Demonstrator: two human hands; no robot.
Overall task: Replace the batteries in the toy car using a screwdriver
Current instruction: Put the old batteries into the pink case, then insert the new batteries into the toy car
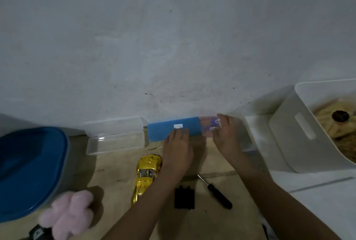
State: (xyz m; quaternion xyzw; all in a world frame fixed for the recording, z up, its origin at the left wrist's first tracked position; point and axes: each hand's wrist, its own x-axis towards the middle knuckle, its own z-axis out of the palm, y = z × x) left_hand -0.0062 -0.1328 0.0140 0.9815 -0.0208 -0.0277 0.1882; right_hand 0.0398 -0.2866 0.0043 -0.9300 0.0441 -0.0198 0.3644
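A gold toy car (147, 174) lies on the floor near the middle. A black battery cover (184, 197) lies to its right, and a black-handled screwdriver (217, 192) lies beyond that. Against the wall sits a blue box (169, 128) with a small white label. My left hand (178, 147) rests on the blue box's front with straight fingers. My right hand (225, 134) grips a clear pack with purple print (210, 126) at the box's right end; its contents are blurred.
An open clear plastic case (115, 135) sits left of the blue box. A blue-lidded tub (28, 170) stands at far left, with a pink fluffy thing (67, 214) in front. A white bin (300, 130) with yellowish contents stands at right.
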